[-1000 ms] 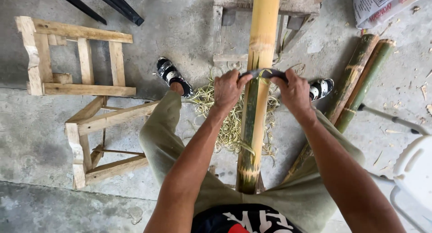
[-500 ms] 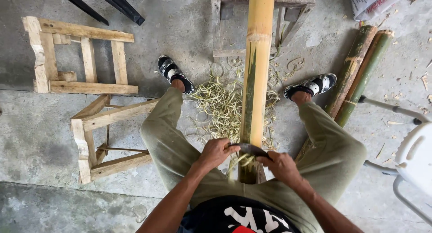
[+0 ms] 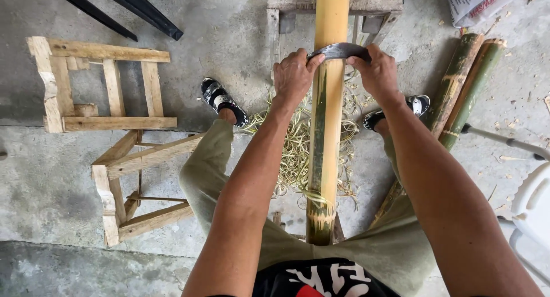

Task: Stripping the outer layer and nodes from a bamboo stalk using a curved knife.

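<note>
A curved dark metal blade is gripped at both ends: the left hand is clenched on its left end and the right hand on its right end. Between the two sets of fingers the blade is laid across a long yellow-green bamboo pole, which is partly stripped of its green skin below the fingers. The pole's near end is propped between the knees, and its far end is rested on a weathered wooden frame beyond the fingers. Beneath the hands a heap of pale curled bamboo shavings is spread on the concrete floor. Right of the right fingers two green bamboo lengths are laid. Far left of the left fingers two rough wooden stools are seen.
</note>
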